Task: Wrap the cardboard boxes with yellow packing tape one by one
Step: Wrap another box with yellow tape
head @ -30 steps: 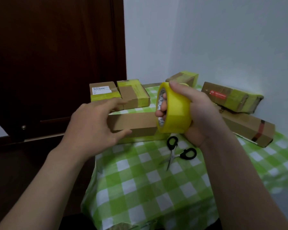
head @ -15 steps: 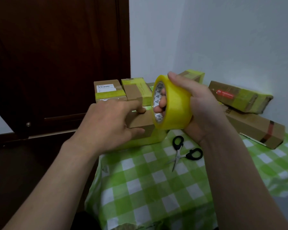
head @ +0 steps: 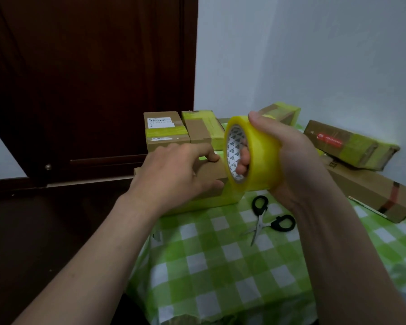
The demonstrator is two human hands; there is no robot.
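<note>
Right hand (head: 288,158) closed around the yellow tape roll (head: 256,156), just right of the long cardboard box (head: 211,177) lying left-to-right on the worktop (head: 220,266), left hand (head: 174,174) nearer, fingers curled over its top

The left hand (head: 174,174) and the tape roll (head: 253,156) cover much of the front cardboard box (head: 211,184), the shipping label (head: 160,121) print is unreadably small, and the surface (head: 220,266) runs off the bottom edge.

Glossy yellow plastic tape roll (head: 256,156), matt brown cardboard boxes (head: 167,132), thin crinkly checked tablecloth (head: 220,266), dark wood door (head: 92,78).
</note>
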